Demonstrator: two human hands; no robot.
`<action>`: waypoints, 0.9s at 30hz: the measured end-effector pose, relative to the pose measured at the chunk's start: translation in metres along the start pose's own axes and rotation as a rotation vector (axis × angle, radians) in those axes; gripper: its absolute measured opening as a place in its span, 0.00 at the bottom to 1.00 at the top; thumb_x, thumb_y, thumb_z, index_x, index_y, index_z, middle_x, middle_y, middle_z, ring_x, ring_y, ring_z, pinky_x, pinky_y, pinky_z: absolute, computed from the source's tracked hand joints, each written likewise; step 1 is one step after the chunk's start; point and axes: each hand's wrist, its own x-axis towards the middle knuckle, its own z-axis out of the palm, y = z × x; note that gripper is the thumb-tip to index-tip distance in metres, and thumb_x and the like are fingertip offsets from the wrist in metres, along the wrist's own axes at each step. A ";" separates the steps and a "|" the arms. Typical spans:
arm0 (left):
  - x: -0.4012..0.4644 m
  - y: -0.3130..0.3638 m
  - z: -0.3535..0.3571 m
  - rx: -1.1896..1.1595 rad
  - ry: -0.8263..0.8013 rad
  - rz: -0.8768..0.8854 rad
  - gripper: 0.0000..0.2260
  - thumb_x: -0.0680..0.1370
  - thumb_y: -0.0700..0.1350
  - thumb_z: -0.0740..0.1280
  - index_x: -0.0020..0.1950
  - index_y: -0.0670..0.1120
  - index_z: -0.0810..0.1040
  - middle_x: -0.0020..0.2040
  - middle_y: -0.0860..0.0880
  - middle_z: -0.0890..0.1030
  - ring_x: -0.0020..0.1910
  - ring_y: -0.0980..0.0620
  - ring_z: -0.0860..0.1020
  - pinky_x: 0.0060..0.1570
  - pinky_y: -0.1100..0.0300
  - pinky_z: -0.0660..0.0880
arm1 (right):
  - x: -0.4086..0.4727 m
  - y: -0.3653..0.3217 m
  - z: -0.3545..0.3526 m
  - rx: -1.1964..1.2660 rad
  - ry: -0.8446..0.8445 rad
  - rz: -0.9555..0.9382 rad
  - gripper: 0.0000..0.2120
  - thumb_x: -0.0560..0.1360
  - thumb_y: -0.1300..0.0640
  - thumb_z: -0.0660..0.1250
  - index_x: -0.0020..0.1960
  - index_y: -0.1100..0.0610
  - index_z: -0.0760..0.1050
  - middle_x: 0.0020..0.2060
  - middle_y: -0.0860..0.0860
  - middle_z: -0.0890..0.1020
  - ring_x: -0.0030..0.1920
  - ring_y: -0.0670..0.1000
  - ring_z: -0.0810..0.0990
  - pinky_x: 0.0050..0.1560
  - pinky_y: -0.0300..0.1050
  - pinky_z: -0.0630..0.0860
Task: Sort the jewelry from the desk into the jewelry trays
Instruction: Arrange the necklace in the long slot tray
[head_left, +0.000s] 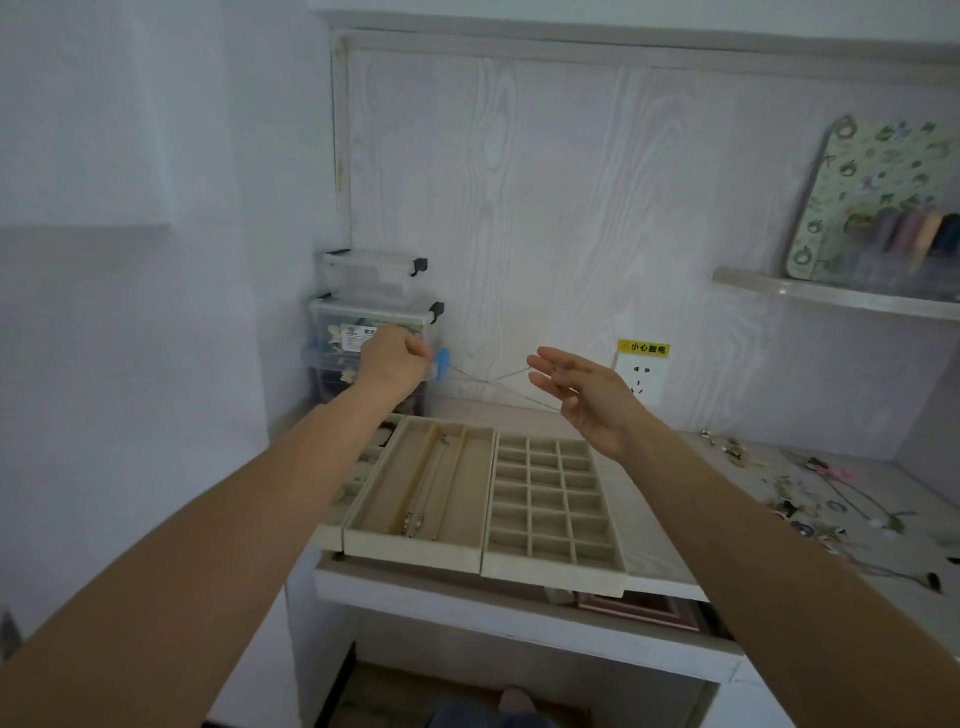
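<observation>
White desk (670, 577) in a corner, woodgrain back panel, pale walls. Both hands raised above the desk, a thin necklace chain (488, 383) stretched between them. Left hand (395, 358) curled into a fist on one end of the chain, a blue pendant (441, 361) showing just beside the knuckles. Right hand (582, 395) has fingers mostly straight and spread; the chain loops around or over them, exact hold too fine to tell. The strands cross in mid-air between the hands.

Below the hands, two beige trays side by side at the desk's front edge: long-slot tray (363, 538) with a chain (423, 493) already lying in a slot, and a grid tray (613, 569) of small square cells touching it on the right. Another tray partly hidden under the left forearm. Loose jewelry pile (810, 499) scattered on the desk's right side, well apart from the trays. Stacked clear plastic boxes (371, 291) behind the left hand. Wall socket (640, 382) with yellow warning label behind the right hand. Shelf (831, 296) upper right.
</observation>
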 end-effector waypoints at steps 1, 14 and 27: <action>-0.004 0.000 -0.001 -0.034 0.007 -0.012 0.06 0.74 0.34 0.66 0.38 0.43 0.77 0.41 0.53 0.75 0.48 0.55 0.71 0.48 0.65 0.66 | 0.000 0.001 0.003 -0.014 -0.022 0.000 0.17 0.78 0.72 0.55 0.61 0.60 0.74 0.52 0.50 0.82 0.48 0.46 0.82 0.23 0.28 0.67; -0.030 0.010 0.000 -0.210 -0.480 -0.007 0.10 0.77 0.38 0.62 0.55 0.43 0.79 0.27 0.53 0.65 0.25 0.58 0.62 0.27 0.67 0.60 | 0.002 0.004 0.044 -0.402 -0.274 -0.025 0.11 0.77 0.69 0.61 0.57 0.60 0.74 0.42 0.56 0.83 0.38 0.48 0.83 0.35 0.36 0.77; -0.030 -0.010 0.005 -0.107 -0.368 0.159 0.03 0.75 0.44 0.69 0.42 0.46 0.79 0.36 0.55 0.76 0.36 0.60 0.72 0.40 0.66 0.67 | -0.004 0.005 0.029 -0.416 -0.154 -0.073 0.05 0.75 0.67 0.66 0.50 0.63 0.76 0.38 0.57 0.82 0.33 0.46 0.82 0.37 0.34 0.77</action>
